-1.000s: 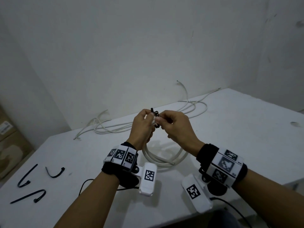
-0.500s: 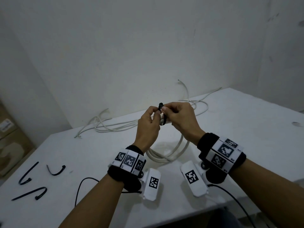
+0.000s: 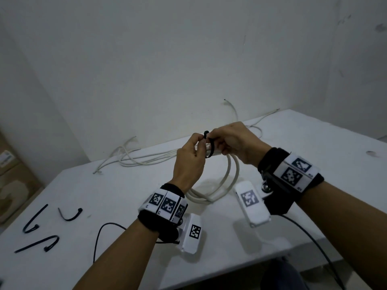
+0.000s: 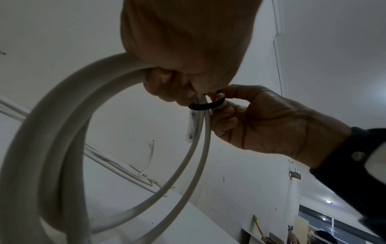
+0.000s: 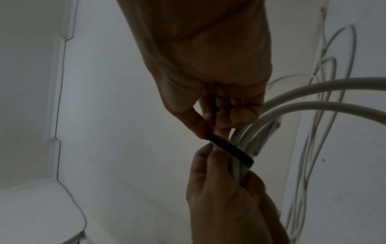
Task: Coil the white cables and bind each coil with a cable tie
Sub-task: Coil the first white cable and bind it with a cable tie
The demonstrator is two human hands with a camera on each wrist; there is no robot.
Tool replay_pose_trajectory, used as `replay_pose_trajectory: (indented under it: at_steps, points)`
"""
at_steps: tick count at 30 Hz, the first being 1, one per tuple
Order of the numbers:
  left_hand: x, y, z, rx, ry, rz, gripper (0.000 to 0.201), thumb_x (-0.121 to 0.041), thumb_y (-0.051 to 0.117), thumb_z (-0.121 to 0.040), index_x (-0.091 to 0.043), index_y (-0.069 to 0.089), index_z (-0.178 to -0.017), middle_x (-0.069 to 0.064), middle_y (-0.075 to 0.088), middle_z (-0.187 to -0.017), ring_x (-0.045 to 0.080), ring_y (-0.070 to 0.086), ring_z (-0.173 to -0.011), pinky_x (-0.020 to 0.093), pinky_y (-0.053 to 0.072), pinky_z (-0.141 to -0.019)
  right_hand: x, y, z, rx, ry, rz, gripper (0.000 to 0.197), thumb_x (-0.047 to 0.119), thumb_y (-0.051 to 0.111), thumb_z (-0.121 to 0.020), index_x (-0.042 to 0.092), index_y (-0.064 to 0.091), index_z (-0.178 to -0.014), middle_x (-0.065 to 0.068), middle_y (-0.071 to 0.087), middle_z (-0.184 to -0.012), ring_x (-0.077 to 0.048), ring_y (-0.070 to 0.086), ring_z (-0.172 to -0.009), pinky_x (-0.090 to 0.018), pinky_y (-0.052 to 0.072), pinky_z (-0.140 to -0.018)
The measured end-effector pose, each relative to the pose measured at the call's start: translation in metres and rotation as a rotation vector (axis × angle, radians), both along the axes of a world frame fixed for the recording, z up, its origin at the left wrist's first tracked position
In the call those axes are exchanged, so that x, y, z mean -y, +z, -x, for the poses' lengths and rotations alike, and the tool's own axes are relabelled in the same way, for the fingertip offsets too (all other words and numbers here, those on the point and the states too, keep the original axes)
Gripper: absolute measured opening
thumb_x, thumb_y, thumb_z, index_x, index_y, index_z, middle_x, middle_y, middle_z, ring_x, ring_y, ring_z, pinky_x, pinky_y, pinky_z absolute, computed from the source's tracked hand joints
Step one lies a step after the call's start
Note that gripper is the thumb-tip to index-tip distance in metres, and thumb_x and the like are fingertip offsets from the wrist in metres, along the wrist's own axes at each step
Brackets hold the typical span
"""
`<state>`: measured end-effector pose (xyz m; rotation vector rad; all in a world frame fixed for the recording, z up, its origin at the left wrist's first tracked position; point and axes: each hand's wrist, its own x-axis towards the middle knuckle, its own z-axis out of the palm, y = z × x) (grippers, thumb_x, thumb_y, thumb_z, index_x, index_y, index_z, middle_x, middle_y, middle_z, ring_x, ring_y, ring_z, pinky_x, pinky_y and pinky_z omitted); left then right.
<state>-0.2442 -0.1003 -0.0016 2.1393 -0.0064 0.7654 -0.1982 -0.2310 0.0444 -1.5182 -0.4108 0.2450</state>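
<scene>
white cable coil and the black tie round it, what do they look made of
Cable coil: looks like matte plastic-sheathed wire; smooth off-white jacket, springy loops. Black tie: a flat band, probably nylon; it bends round the strands without creasing.

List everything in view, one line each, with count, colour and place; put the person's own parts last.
coiled cable: one, white, held up over the table, bottom loops near the tabletop
cable tie: one, black, looped round the coil's top between both hands
loose cables: a tangle, count unclear, white, along the table's far edge by the wall
spare cable ties: three, black, near left of the table
table: one, white, against the wall
cardboard box: one, brown, left of the table
wrist cameras: two, white with black markers, under the wrists
left hand: holds the coil, pinches the tie
right hand: grips the coil, pinches the tie
</scene>
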Motion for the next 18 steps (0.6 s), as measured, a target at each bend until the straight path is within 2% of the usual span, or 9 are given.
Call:
replay_pose_trajectory:
  at_steps: [5,12,18]
  points:
    - [0.006,0.002,0.0,0.002,0.023,-0.093,0.017,-0.026,0.042,-0.101,-0.022,0.057,-0.098,-0.008,0.035,-0.046,0.011,0.028,-0.038,0.025,0.025,-0.044,0.009,0.012,-0.008,-0.167,0.108,0.13,0.015,0.017,0.062,-0.082,0.014,0.06,-0.067,0.003,0.052,-0.051,-0.009,0.037,-0.047,-0.023,0.026,-0.05]
    - [0.009,0.002,0.004,0.012,0.054,-0.208,0.017,-0.029,0.04,-0.102,-0.022,0.053,-0.094,-0.004,0.042,-0.05,0.013,0.035,-0.042,0.027,0.026,-0.046,0.014,0.011,-0.007,-0.309,0.11,0.163,0.028,0.02,0.059,-0.08,0.016,0.054,-0.052,0.004,0.054,-0.052,-0.009,0.037,-0.045,-0.021,0.026,-0.046]
    - [0.011,0.005,0.006,0.016,0.05,-0.255,0.017,-0.028,0.039,-0.102,-0.019,0.05,-0.092,-0.005,0.043,-0.05,0.014,0.035,-0.043,0.028,0.026,-0.046,0.017,0.011,-0.007,-0.265,0.18,0.237,0.021,0.023,0.057,-0.085,0.019,0.06,-0.064,0.009,0.058,-0.053,-0.007,0.035,-0.05,-0.022,0.026,-0.054]
